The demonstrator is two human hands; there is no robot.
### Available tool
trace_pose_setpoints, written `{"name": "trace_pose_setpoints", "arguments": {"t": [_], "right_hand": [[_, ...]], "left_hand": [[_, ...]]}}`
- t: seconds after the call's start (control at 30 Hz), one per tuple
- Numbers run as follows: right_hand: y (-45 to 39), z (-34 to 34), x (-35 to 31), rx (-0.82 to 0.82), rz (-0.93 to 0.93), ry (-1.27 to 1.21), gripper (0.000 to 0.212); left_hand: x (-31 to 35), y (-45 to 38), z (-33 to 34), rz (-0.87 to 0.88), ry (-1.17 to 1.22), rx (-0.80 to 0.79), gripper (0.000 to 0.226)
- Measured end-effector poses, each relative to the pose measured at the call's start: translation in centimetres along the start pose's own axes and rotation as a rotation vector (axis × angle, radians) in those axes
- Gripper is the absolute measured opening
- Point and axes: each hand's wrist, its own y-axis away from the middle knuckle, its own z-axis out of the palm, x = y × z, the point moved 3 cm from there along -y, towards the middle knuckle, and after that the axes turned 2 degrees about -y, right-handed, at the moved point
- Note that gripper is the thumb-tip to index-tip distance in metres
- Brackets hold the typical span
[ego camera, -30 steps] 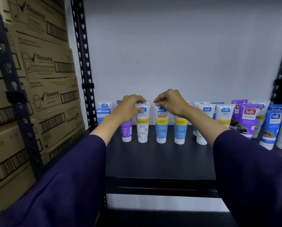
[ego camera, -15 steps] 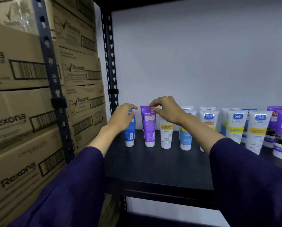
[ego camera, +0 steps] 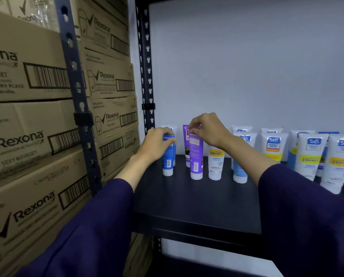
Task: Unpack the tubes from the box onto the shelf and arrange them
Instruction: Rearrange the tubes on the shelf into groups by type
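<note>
Your left hand (ego camera: 157,143) grips the blue plastic tube (ego camera: 168,156); your right hand (ego camera: 208,128) pinches the crimped top of the purple plastic tube (ego camera: 196,156) beside it. Light, squashy, tippy on caps: hold high, gently.

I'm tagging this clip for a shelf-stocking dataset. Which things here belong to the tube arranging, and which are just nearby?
Part of the job:
- blue tube, gripped by the left hand
- purple tube, pinched at its top by the right hand
- white Vitamin C tube
- black shelf

Just nearby:
- stacked Rexona cartons
- rack upright
</note>
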Motion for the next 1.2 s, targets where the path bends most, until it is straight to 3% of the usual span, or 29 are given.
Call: {"name": "trace_pose_setpoints", "arguments": {"t": [0.17, 0.37, 0.57, 0.73, 1.2], "right_hand": [[0.1, -0.4, 0.2, -0.049, 0.045, -0.107, 0.029], [0.7, -1.8, 0.7, -0.163, 0.087, -0.195, 0.038], [1.1, -2.6, 0.8, -0.311, 0.041, -0.125, 0.053], [1.1, -2.7, 1.3, -0.38, -0.004, -0.09, 0.048], [0.3, -1.7, 0.7, -0.161, -0.046, -0.019, 0.027]], "left_hand": [[0.0, 0.3, 0.3, -0.05, 0.084, 0.022, 0.01], [-0.5, 0.5, 0.0, -0.053, 0.137, -0.032, 0.031], [-1.0, 1.0, 0.2, -0.088, 0.161, -0.007, 0.031], [-0.8, 1.4, 0.2, -0.091, 0.153, 0.0, 0.03], [-0.8, 1.6, 0.5, -0.148, 0.265, 0.012, 0.041]]}}
